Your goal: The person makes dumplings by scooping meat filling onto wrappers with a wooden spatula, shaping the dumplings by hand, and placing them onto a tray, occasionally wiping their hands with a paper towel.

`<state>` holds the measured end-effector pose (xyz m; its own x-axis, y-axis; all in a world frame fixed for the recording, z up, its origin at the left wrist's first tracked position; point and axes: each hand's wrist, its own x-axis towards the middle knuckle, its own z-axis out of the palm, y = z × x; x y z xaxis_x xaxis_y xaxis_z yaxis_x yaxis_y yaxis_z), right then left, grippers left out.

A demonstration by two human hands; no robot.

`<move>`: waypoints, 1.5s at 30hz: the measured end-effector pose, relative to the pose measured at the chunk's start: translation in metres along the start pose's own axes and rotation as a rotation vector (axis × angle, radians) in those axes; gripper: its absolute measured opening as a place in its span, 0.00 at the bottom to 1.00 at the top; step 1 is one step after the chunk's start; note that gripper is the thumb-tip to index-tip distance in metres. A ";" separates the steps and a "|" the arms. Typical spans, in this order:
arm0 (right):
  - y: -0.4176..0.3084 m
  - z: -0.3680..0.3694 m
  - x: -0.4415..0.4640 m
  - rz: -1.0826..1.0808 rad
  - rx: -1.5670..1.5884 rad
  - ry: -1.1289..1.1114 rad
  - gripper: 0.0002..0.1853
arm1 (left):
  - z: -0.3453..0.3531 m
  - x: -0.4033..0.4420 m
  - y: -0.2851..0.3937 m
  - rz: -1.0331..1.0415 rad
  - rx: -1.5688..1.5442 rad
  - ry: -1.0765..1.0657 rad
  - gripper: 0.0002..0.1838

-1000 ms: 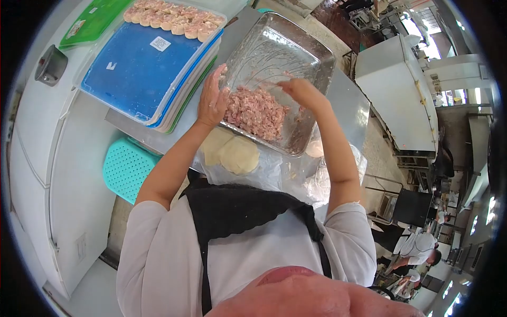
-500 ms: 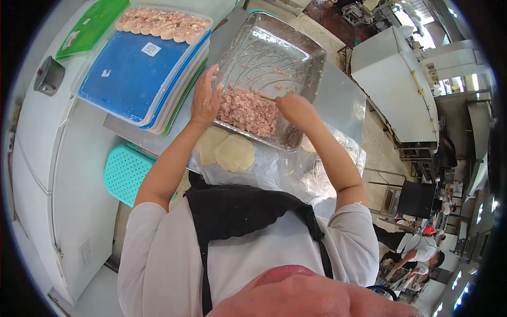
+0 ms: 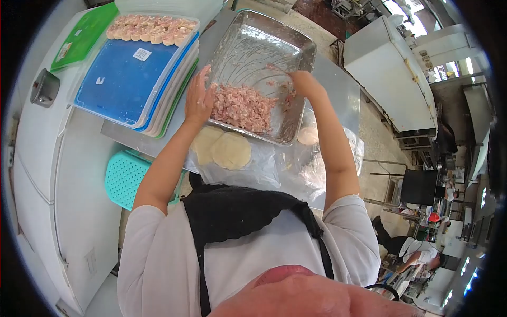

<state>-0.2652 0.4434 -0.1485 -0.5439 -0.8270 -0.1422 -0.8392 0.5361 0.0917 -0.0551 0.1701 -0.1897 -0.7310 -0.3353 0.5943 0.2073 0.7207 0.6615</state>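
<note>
A deep metal tray [image 3: 264, 58] holds a heap of pinkish minced meat [image 3: 243, 108] along its near side, with smears of it across the bottom. My left hand [image 3: 198, 100] lies along the tray's left rim, fingers stretched out and bits of meat on them. Over the right side of the tray, my right hand [image 3: 307, 84] is closed around what looks like a thin stick-like tool, mostly hidden by the hand. Below the tray, round pale dough wrappers [image 3: 231, 150] rest on clear plastic.
Left of the tray stands a stack of lidded containers [image 3: 127, 79], with a row of filled dumplings [image 3: 153, 29] at its far end. A metal pot [image 3: 45, 88] and a green lid [image 3: 84, 34] sit on a white surface. A turquoise basket [image 3: 124, 179] is below. People work far right.
My right hand has moved from the meat heap up and right towards the tray's right wall. The left hand stays at the left rim. The whole view has shifted slightly.
</note>
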 end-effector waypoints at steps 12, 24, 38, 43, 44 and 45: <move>-0.045 -0.047 -0.043 0.341 0.089 -0.216 0.12 | 0.000 0.000 -0.002 -0.005 -0.064 -0.013 0.29; -0.028 -0.014 -0.034 0.348 0.083 0.024 0.09 | 0.003 0.000 -0.004 -0.004 -0.031 -0.044 0.29; -0.049 -0.003 -0.068 0.331 -0.086 0.065 0.08 | 0.004 0.000 -0.006 0.019 -0.032 -0.039 0.28; -0.108 -0.042 -0.082 0.140 -0.129 0.031 0.08 | 0.005 0.000 -0.007 0.000 0.015 -0.077 0.28; -0.094 -0.045 -0.082 0.142 -0.125 0.030 0.08 | 0.004 -0.001 -0.007 0.003 0.026 -0.073 0.28; -0.080 -0.052 -0.080 0.213 -0.121 0.020 0.08 | 0.003 -0.001 -0.007 0.003 0.026 -0.075 0.28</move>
<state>-0.1550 0.4576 -0.0931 -0.7076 -0.7012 -0.0877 -0.6987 0.6756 0.2354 -0.0578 0.1679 -0.1963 -0.7774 -0.2875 0.5595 0.1931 0.7375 0.6472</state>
